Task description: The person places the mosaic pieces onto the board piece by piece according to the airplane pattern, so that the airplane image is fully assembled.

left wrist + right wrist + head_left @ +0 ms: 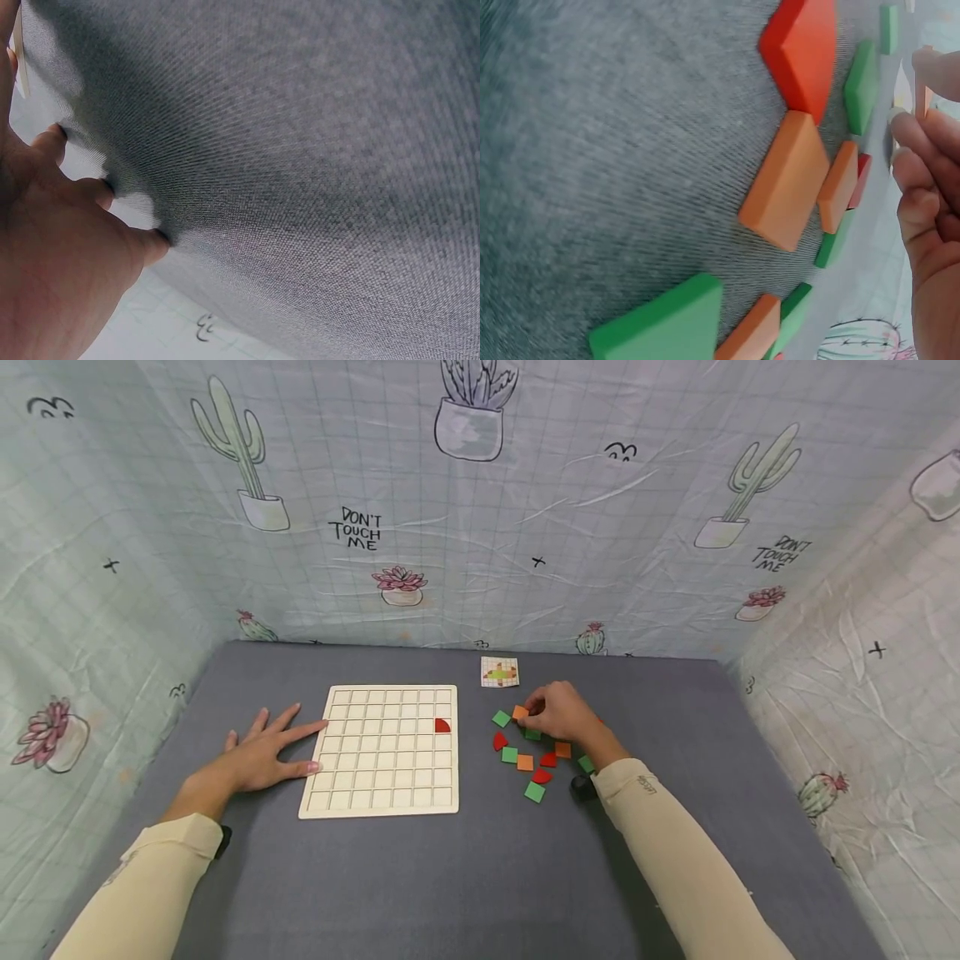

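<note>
My left hand (258,756) lies spread, with the index finger and thumb touching the left edge of a cream grid board (378,814). Other fingertips of that hand press on the grey cloth in the left wrist view. One red quarter-round tile (442,726) sits in a cell near the board's right side. Between thumb and fingers, my right hand (561,712) pinches an orange square tile (922,94), seen nearly edge-on in the right wrist view. Below that hand are scattered tiles, including a green square (534,792), an orange square (525,762) and a red piece (500,741).
A small pattern card (499,672) lies behind the tiles, near the back of the grey table (420,893). A cactus-print cloth (480,527) hangs around the back and sides. More green tiles (660,326) lie close to the right wrist camera.
</note>
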Tool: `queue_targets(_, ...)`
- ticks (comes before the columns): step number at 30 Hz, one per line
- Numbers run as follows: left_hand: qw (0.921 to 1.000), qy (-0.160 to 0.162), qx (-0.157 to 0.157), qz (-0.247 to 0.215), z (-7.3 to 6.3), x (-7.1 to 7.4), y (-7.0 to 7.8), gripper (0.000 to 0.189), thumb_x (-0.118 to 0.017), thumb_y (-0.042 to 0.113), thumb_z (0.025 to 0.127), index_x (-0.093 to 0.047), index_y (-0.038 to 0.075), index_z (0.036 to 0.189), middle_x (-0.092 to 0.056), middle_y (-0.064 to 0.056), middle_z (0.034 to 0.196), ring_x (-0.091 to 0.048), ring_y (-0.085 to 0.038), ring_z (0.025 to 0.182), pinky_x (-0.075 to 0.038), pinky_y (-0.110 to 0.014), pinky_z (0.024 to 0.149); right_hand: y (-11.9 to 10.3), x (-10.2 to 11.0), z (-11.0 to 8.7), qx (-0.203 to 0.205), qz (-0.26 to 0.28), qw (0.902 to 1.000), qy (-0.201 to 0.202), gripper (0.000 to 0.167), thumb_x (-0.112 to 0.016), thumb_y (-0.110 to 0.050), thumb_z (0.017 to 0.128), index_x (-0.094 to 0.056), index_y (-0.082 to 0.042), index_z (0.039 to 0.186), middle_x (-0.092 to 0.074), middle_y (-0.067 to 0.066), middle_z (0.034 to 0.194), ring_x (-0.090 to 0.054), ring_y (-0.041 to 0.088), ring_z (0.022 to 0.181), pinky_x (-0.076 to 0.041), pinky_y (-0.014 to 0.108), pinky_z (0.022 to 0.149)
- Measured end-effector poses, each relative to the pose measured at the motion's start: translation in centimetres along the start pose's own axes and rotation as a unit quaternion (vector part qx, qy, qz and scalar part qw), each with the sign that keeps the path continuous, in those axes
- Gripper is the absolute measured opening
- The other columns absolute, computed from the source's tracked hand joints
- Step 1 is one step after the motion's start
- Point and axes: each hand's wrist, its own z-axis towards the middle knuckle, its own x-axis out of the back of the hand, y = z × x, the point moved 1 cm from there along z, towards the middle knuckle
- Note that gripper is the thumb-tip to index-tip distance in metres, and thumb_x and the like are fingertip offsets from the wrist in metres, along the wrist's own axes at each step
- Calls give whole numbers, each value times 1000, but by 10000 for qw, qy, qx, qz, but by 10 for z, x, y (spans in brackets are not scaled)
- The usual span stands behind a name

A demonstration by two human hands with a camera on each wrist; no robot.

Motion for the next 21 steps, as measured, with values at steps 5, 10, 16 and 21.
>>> queue_targets(5, 10000, -19, 14, 7, 0, 1, 1, 88, -66, 71, 90, -36, 30, 163, -4, -22, 175, 4, -68, 152, 0, -92, 105, -2, 2, 0, 180, 17, 9998, -31, 24, -83, -26, 90, -82, -7, 105, -80, 7, 98, -70, 16, 84, -59, 32, 73)
queue_targets(10, 10000, -43, 39, 3, 1, 0, 1, 89, -65, 71, 90, -36, 31, 163, -4, -21, 175, 4, -68, 152, 0, -92, 106, -4, 1, -1, 268, 98, 9995, -134, 23, -84, -25, 89, -82, -8, 104, -80, 5, 97, -71, 14, 84, -60, 31, 73)
queue_targets(16, 10000, -64, 41, -27, 1, 0, 0, 89, -66, 71, 90, -36, 30, 163, -4, -21, 175, 5, -68, 152, 0, -92, 106, -12, -1, -2, 529, 11, 9981, -300, 23, -83, -28, 91, -82, -8, 102, -80, 2, 92, -68, 10, 79, -57, 28, 70)
queue_targets(21, 10000, -75, 25, -43, 1, 1, 1, 88, -66, 70, 91, -35, 30, 164, -3, -22, 175, 6, -68, 152, 1, -92, 105, -20, -2, -2, 818, -42, 9961, -334, 20, -81, -27, 92, -82, -9, 99, -79, 1, 88, -65, 9, 74, -55, 26, 67)
